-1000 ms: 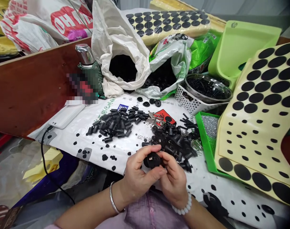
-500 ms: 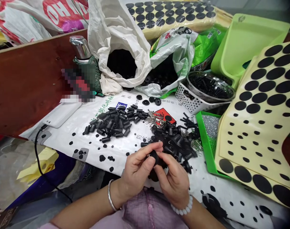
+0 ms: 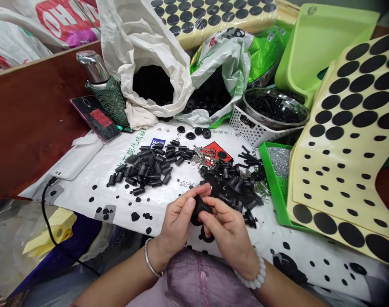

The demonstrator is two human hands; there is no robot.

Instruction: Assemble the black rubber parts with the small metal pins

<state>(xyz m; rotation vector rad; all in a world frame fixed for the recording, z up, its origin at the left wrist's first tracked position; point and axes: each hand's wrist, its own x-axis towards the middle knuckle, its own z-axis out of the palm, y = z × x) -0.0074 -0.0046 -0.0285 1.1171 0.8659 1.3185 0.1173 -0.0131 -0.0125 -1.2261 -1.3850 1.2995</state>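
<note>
Both hands meet near the front edge of the white printed sheet [image 3: 168, 200]. My left hand [image 3: 178, 221] pinches a small round black plastic part [image 3: 199, 207] between thumb and forefinger. My right hand [image 3: 228, 228] grips the same part from the right with fingers curled. Just beyond my hands lies a pile of black plastic parts [image 3: 235, 187]. Further left lies a heap of short black cylinders [image 3: 149, 168]. A few small metal pieces [image 3: 200, 157] lie between the two heaps.
Two open bags of black parts [image 3: 168, 85] stand at the back. A steel bowl [image 3: 274, 106] sits in a white basket. A green tray [image 3: 275, 170] and yellow sheets of black dots [image 3: 347, 140] lie right. A phone [image 3: 95, 117], flask [image 3: 100, 81] and white device [image 3: 74, 160] lie left.
The black part has tilted between my fingers and my hands have shifted slightly left and up in view. The camera has dipped a little.
</note>
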